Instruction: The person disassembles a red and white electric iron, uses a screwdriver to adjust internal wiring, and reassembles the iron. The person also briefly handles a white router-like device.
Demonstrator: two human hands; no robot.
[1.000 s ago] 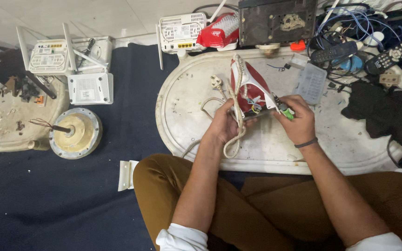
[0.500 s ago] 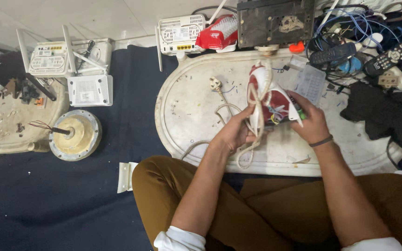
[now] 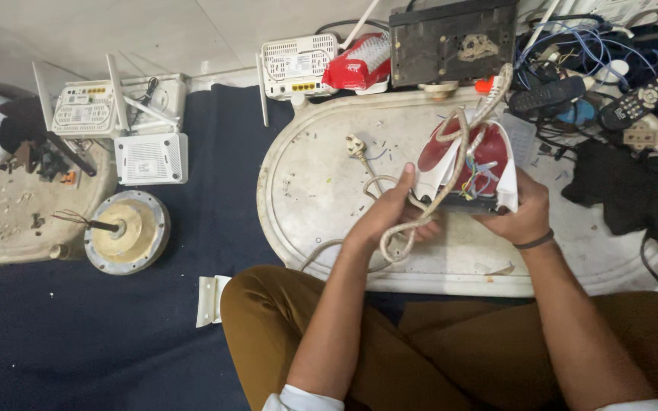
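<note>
Iron [image 3: 472, 164], red and white, opened with coloured wires exposed, held centre-right of frame over the oval tray [image 3: 306, 198]. Left hand [image 3: 390, 217] clasps its nose and looped cord [image 3: 413, 228]; right hand [image 3: 523, 213] clamps the rear. Likely hazard: cord snagging and tearing loose wires.

Both bare forearms reach forward from white rolled sleeves, over knees in brown trousers. The left hand [image 3: 394, 213] is raised with its thumb pointing up and its fingers curled shut in a grip. The right hand [image 3: 523, 209] is cupped, knuckles outward, fingers wrapped closed; a dark band circles its wrist. The two hands sit near each other, level, apart.
</note>
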